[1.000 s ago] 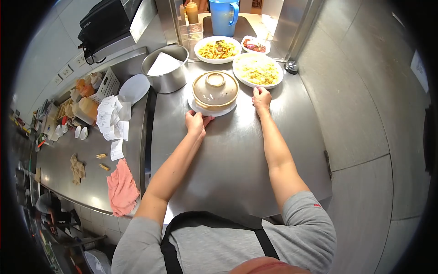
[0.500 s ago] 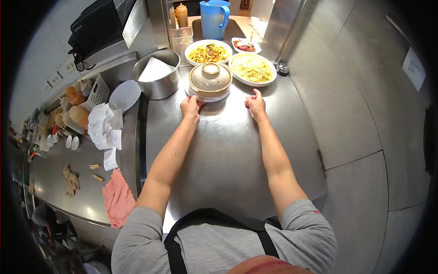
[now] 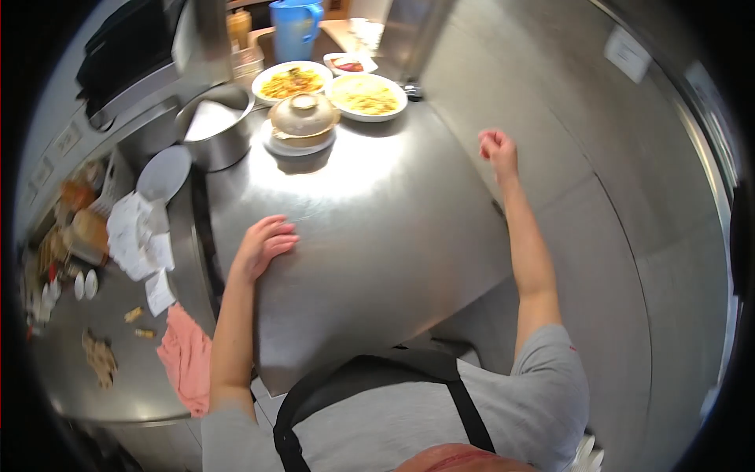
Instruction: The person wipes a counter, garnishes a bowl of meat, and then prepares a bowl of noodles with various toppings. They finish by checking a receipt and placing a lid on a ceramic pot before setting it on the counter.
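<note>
My left hand [image 3: 269, 242] hovers over or rests lightly on the left part of the steel table [image 3: 377, 228], its fingers apart and nothing in them. Out past the table's right edge, my right hand [image 3: 499, 151] is raised with curled fingers and no visible object. At the far end, a lidded clay pot [image 3: 303, 118] stands on a white plate [image 3: 299, 149], apart from both hands. Behind it are a dish of noodles with dark bits [image 3: 291, 81], a plate of yellow fried rice or noodles [image 3: 366, 98] and a small white dish of red food [image 3: 349, 64].
A steel pot [image 3: 216, 145] with white paper inside stands left of the clay pot. A blue jug [image 3: 295, 33] is at the back. The left counter holds a pink cloth [image 3: 187, 358], paper slips [image 3: 135, 236] and a white plate [image 3: 164, 175]. Grey panels [image 3: 566, 189] lie to the right.
My left hand has let go of the plate under the clay pot and drawn back. My right hand has swung out to the right. The view has turned rightward.
</note>
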Available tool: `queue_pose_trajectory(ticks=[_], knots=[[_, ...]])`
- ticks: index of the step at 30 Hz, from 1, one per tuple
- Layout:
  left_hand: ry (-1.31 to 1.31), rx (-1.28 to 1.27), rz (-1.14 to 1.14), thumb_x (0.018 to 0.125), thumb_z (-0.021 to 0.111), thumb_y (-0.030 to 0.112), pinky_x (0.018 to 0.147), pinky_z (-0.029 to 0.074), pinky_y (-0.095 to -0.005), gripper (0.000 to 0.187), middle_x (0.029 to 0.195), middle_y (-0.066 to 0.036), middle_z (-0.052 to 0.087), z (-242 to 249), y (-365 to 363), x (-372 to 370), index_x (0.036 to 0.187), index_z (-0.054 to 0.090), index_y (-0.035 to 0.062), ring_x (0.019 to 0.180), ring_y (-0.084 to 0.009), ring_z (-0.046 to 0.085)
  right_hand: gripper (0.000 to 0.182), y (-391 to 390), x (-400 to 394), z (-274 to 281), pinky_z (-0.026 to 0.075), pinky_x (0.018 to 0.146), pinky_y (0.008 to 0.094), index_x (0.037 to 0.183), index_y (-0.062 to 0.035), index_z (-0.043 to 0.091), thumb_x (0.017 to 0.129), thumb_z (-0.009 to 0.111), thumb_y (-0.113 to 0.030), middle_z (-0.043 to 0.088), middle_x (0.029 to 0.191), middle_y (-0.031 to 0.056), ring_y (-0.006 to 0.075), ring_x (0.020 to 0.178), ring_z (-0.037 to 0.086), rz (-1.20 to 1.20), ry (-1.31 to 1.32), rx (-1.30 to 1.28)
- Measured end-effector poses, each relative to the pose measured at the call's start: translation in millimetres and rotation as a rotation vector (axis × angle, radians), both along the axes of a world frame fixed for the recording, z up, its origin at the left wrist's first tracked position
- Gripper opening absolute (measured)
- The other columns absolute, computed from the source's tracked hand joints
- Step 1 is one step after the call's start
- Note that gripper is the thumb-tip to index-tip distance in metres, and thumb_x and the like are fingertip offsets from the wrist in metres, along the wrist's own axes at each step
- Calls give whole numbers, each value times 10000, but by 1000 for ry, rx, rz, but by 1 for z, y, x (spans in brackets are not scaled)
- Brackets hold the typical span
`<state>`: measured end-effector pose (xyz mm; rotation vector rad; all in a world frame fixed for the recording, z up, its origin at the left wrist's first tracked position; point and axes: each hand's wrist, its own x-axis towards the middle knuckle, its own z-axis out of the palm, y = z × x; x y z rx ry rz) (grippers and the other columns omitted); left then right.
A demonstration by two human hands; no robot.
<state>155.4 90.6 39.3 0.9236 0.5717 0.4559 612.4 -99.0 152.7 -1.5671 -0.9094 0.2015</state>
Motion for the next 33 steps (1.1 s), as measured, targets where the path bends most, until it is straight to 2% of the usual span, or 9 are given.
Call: queue_pose_trajectory(ticks=[3,8,10,15,23,26,30,31,33], knots=[[-45,7,93,901,502,186,741,529,-316,382,1042,-191,556,-7,-14,-22,1213,413,-16,879,-268,621,109,-41,22,82,355,495,212,799,-12,601,815,568,-114,512,615,-16,52,545,429,-191,-157,151],[-22,235,223,897,489,111,704,514,-260,322,1010,-142,562,-19,-28,-9,1187,441,-22,839,-195,614,202,-92,67,179,459,690,358,916,27,596,814,581,-147,608,844,135,243,801,584,-979,-798,295],[13,334,287,891,491,86,687,509,-248,296,977,-117,563,-29,-37,-11,1167,460,-16,800,-162,607,281,-100,59,210,452,769,415,1012,25,577,793,596,-149,600,927,200,321,903,578,-1215,-733,212],[319,1074,456,834,512,26,637,501,-244,152,816,-59,609,-31,-56,0,962,583,-17,704,-114,613,454,-92,116,273,460,818,362,1149,21,513,756,630,-174,606,1029,183,275,931,598,-1070,-897,272],[233,874,528,807,526,19,627,498,-248,142,793,-95,600,-26,-63,-2,922,597,-25,683,-144,626,314,-43,159,321,488,730,304,1003,-19,627,770,649,-230,646,923,82,182,819,618,-729,-468,379],[306,999,510,787,563,52,637,501,-259,176,850,-110,599,-28,-55,-1,944,592,-21,711,-161,622,213,6,158,259,479,656,284,957,-21,624,798,609,-163,629,843,61,150,740,588,-449,-478,348],[344,983,482,744,623,110,662,502,-286,326,1087,-146,555,-17,-70,5,1052,567,17,724,-200,614,135,76,-51,43,454,570,237,934,-31,608,824,553,-86,599,760,38,101,641,533,147,-409,-131],[375,1038,451,735,635,123,707,493,-307,367,1155,-141,517,-15,-75,5,1081,556,32,786,-222,605,230,79,-88,-21,452,555,227,994,-35,618,775,583,-97,630,831,34,91,646,547,638,81,-25],[436,1141,378,715,658,150,797,476,-350,451,1292,-131,442,-15,-86,2,1140,534,63,911,-264,585,279,74,-164,-92,479,563,249,985,-58,660,716,586,-53,661,853,65,110,639,591,643,-2,-496]])
